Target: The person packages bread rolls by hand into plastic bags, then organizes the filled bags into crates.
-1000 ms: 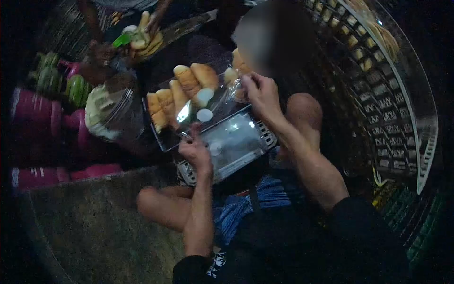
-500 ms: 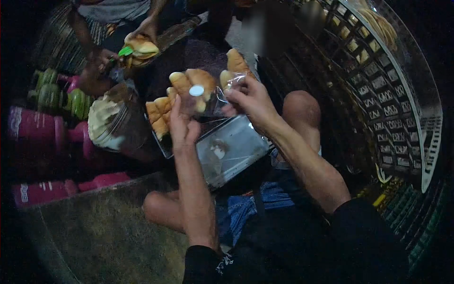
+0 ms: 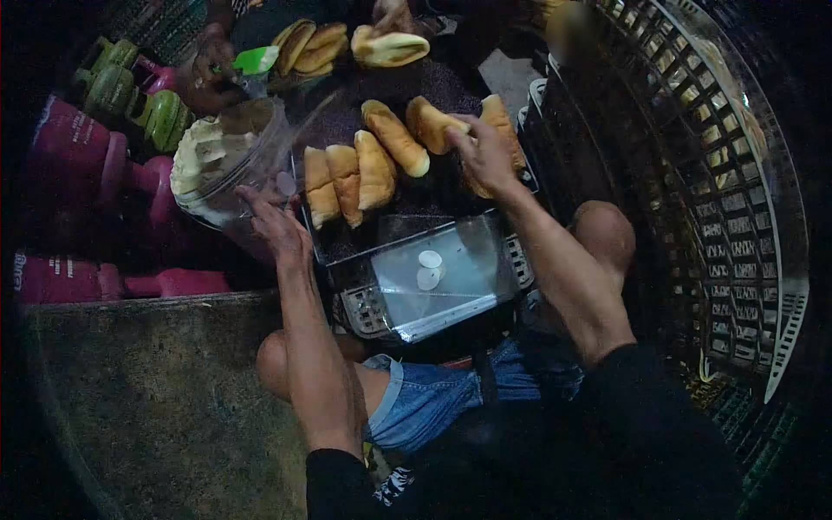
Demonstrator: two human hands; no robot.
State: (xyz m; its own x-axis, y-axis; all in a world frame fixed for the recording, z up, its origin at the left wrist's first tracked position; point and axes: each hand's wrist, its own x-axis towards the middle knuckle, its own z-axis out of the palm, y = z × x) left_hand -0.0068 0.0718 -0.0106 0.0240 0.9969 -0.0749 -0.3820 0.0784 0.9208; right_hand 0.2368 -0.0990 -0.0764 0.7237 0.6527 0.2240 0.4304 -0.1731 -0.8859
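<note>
My right hand (image 3: 487, 158) is closed with its fingertips on the end of a golden bread roll (image 3: 431, 126) on the dark tray (image 3: 416, 206). My left hand (image 3: 279, 224) grips a clear plastic bag (image 3: 305, 130) with a round white label (image 3: 286, 183). That bag stands up beside the tray's left edge, in front of a tub of cream (image 3: 208, 169). Between my hands lie several more rolls, among them a long browned roll (image 3: 394, 139). Nearer my lap is a stack of clear bags (image 3: 451, 290) with white labels.
Across the tray, another person's hand (image 3: 392, 17) touches a split roll (image 3: 390, 49); their other hand (image 3: 214, 65) holds a green spatula (image 3: 256, 60). Pink gas cylinders (image 3: 69, 165) and green ones (image 3: 160, 120) stand left. A tall plastic crate (image 3: 728, 208) rises at right.
My right hand has left the bag and moved onto a roll. My left hand has shifted left with the bag. The other person's split roll has gone from their raised hand down to the tray.
</note>
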